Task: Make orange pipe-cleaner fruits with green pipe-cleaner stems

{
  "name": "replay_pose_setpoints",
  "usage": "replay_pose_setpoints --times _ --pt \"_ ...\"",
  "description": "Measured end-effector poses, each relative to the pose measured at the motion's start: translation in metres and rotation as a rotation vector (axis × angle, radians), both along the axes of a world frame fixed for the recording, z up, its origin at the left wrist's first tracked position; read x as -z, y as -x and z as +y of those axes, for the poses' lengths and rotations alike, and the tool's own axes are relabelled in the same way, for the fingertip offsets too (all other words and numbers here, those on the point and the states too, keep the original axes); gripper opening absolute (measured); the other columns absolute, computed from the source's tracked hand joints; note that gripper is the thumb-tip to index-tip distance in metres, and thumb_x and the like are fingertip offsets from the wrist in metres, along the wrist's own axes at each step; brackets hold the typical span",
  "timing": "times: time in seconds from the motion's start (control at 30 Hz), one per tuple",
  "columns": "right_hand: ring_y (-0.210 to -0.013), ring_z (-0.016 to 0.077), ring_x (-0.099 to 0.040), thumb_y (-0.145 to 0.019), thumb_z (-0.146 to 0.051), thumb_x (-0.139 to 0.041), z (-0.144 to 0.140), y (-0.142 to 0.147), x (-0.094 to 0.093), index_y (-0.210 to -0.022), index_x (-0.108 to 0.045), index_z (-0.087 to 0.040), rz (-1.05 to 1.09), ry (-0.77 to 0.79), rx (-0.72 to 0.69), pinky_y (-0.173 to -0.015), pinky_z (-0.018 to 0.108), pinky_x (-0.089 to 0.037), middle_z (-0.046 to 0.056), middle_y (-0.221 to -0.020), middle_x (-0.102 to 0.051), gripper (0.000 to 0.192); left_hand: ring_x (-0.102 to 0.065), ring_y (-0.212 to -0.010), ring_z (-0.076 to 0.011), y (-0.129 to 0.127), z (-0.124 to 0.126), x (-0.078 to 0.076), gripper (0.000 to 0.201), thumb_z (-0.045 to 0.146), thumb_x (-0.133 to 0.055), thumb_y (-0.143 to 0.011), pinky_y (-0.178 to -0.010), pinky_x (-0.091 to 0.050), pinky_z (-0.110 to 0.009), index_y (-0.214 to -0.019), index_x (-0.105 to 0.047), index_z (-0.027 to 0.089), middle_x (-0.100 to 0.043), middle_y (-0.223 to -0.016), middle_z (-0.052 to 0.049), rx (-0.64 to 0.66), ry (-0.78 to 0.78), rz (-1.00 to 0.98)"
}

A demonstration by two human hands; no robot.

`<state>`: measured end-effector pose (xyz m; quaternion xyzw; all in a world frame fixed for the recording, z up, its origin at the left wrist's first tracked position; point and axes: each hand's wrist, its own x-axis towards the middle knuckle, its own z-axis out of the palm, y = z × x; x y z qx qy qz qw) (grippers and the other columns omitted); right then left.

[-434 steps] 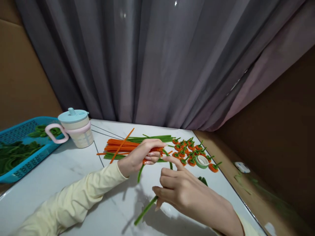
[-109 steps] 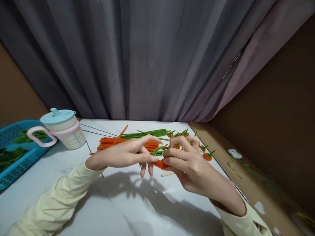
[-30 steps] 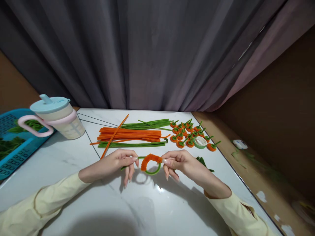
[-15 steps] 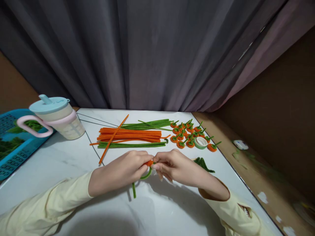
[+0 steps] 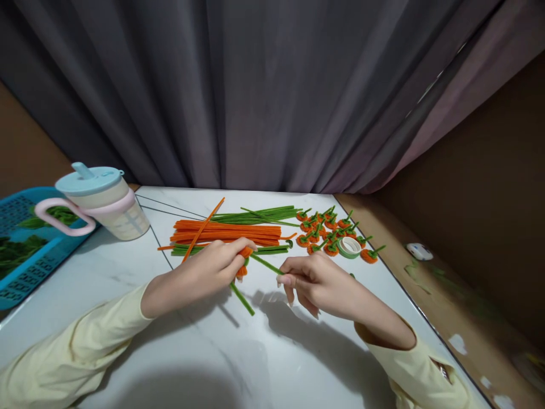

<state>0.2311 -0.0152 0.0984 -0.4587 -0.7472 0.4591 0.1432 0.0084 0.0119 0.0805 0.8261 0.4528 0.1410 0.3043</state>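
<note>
My left hand [image 5: 213, 267] pinches a small orange pipe-cleaner coil [image 5: 243, 262] above the white marble table [image 5: 179, 352]. A green pipe cleaner [image 5: 266, 264] runs through the coil; its free end is pinched by my right hand [image 5: 313, 281], and its other end [image 5: 242, 299] hangs down towards the table. Behind the hands lie bundles of orange pipe cleaners [image 5: 225, 233] and green pipe cleaners [image 5: 255, 216]. To their right is a cluster of several finished orange-and-green pieces [image 5: 326, 230].
A cup with a blue lid and pink handle [image 5: 100, 204] stands at the back left, beside a blue basket [image 5: 25, 244] holding green pieces. A roll of green tape [image 5: 349, 247] lies among the finished pieces. A grey curtain hangs behind; cardboard flanks the table's right edge.
The hands, close together half a second ago, have drawn apart. The green loop has been pulled out straighter, and the left hand with the orange coil has lifted slightly away from me.
</note>
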Motion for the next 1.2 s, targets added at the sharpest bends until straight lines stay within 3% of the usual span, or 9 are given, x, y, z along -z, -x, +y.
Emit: replay_pose_setpoints --times 0.13,0.33,0.6,0.83,0.93,1.07,1.2 --pt "-0.035 0.0080 -0.050 -0.089 -0.022 -0.044 0.001 -0.002 0.002 -0.064 -0.052 -0.017 -0.035 0.026 -0.065 -0.045 0.018 -0.039 -0.005 -0.044 -0.053 0.026 -0.055 -0.061 -0.0136 -0.004 -0.001 -0.002 0.024 0.019 -0.033 -0.088 -0.059 -0.036 -0.022 -0.092 -0.057 0.022 -0.060 -0.067 0.003 0.018 0.006 -0.012" --pt "-0.063 0.0147 -0.057 -0.088 -0.026 -0.051 -0.003 0.008 0.008 -0.082 -0.056 -0.017 -0.197 -0.421 -0.034 -0.058 0.023 -0.039 0.004 -0.072 -0.064 0.012 -0.051 -0.055 -0.0123 -0.011 -0.003 0.004 0.026 0.015 -0.033 -0.083 -0.054 -0.034 -0.023 -0.090 -0.057 0.019 -0.056 -0.064 0.003 0.043 0.004 -0.023" --pt "-0.051 0.0114 -0.050 -0.090 -0.016 -0.038 -0.005 0.014 0.019 -0.076 -0.051 -0.017 -0.101 -0.405 0.030 -0.052 0.020 -0.035 0.001 -0.062 -0.059 0.019 -0.044 -0.049 -0.0111 -0.016 -0.007 0.002 0.020 0.014 -0.035 -0.080 -0.049 -0.029 -0.023 -0.074 -0.054 0.019 -0.048 -0.055 0.005 0.048 0.053 0.017" --pt "-0.053 0.0113 -0.048 -0.082 -0.006 -0.039 -0.007 0.020 0.030 -0.088 -0.057 -0.015 -0.142 -0.443 -0.062 -0.054 0.021 -0.035 0.003 -0.066 -0.059 0.021 -0.056 -0.059 -0.0129 -0.018 -0.008 0.007 0.016 0.016 -0.039 -0.081 -0.056 -0.042 -0.022 -0.077 -0.055 0.018 -0.059 -0.064 0.003 0.118 0.447 -0.179" --pt "-0.051 0.0106 -0.046 -0.085 -0.009 -0.039 -0.006 0.017 0.023 -0.084 -0.058 -0.015 -0.147 -0.430 -0.015 -0.052 0.020 -0.033 0.002 -0.064 -0.058 0.020 -0.062 -0.076 -0.0153 -0.015 -0.001 -0.002 0.019 0.026 -0.048 -0.084 -0.067 -0.046 -0.024 -0.094 -0.062 0.018 -0.068 -0.081 -0.001 0.128 0.592 -0.273" --pt "-0.047 0.0089 -0.043 -0.087 -0.011 -0.040 -0.002 0.011 0.013 -0.079 -0.057 -0.015 -0.116 -0.460 0.033 -0.049 0.019 -0.030 -0.001 -0.058 -0.053 0.019 -0.063 -0.090 -0.0174 -0.007 0.007 -0.015 0.032 0.042 -0.050 -0.087 -0.079 -0.047 -0.026 -0.099 -0.068 0.019 -0.069 -0.099 -0.005 0.064 0.776 -0.489" --pt "-0.043 0.0081 -0.041 -0.088 -0.012 -0.041 -0.002 0.010 0.010 -0.079 -0.055 -0.016 -0.109 -0.445 0.049 -0.048 0.019 -0.030 -0.004 -0.052 -0.048 0.018 -0.063 -0.091 -0.0179 -0.005 0.007 -0.015 0.029 0.038 -0.055 -0.086 -0.082 -0.047 -0.028 -0.102 -0.070 0.019 -0.071 -0.098 -0.005 0.054 0.814 -0.543"
